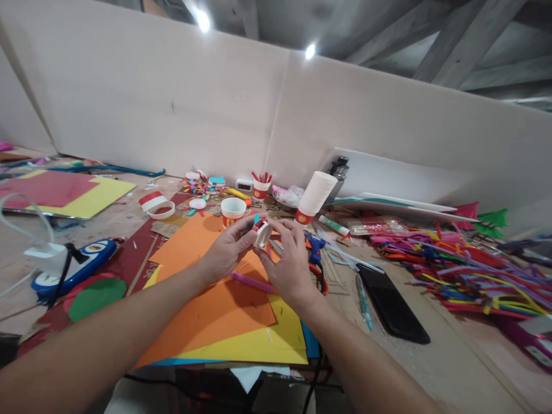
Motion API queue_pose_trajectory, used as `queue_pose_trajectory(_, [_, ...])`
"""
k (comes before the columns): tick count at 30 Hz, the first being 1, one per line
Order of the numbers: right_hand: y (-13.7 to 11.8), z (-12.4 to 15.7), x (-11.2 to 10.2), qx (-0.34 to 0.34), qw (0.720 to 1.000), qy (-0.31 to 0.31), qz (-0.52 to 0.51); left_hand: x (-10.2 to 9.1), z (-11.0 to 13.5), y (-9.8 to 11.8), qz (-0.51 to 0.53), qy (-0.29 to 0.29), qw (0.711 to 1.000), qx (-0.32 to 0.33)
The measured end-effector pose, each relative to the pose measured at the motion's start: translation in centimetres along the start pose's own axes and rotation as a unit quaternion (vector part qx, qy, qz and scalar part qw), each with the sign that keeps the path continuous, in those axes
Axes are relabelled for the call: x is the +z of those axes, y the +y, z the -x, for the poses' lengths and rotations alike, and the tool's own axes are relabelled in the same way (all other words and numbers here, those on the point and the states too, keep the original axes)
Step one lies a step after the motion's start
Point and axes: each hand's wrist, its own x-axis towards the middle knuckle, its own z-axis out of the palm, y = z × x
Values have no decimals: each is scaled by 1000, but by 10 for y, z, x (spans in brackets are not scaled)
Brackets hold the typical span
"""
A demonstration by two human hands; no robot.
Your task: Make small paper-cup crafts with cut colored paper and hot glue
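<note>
Over the orange paper sheets (215,310), a small white cut-down paper cup piece (263,234) is between my two hands. Red and teal paper bits show along its left side. My left hand (230,247) pinches that side with thumb and fingers. From the right, my right hand (290,259) grips the rim, its fingers curled over the top. A pink stick (252,283) lies on the paper below the hands. Just behind my left hand stands a white and red paper cup (233,211). Close to my right hand is a blue glue gun (317,247), partly hidden.
A tilted stack of paper cups (317,195) stands behind. To the right lie a black phone (390,302), a pen (363,302) and a heap of pipe cleaners (466,259). A blue power strip (77,270) and a cut cup ring (161,208) are on the left.
</note>
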Motion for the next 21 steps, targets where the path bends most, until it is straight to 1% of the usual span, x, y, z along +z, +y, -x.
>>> queue_pose_trajectory(4, [2, -3, -2, 19, 1000, 4, -22, -4, -1, 0, -3, -1, 1000, -14])
queue_pose_trajectory(6, [2, -5, -4, 23, 999, 2, -24, -4, -2, 0, -1, 11, 1000, -23])
queue_pose_trajectory(8, [2, -8, -6, 34, 999, -16, -26, -4, -2, 1, 12, 29, 999, -42])
queue_pose_trajectory(11, [3, -13, -10, 79, 994, -63, -49, -3, -4, 2, 43, 63, 991, -108])
queue_pose_trajectory(14, [10, -15, -11, 154, 977, -91, -119, -3, -7, 4, 71, 114, 976, -174])
queue_pose_trajectory(17, [20, -14, -10, 209, 959, -87, -168, -4, -10, 6, 96, 135, 966, -198])
queue_pose_trajectory(21, [27, -13, -8, 223, 957, -84, -167, -3, -12, 9, 106, 141, 962, -208])
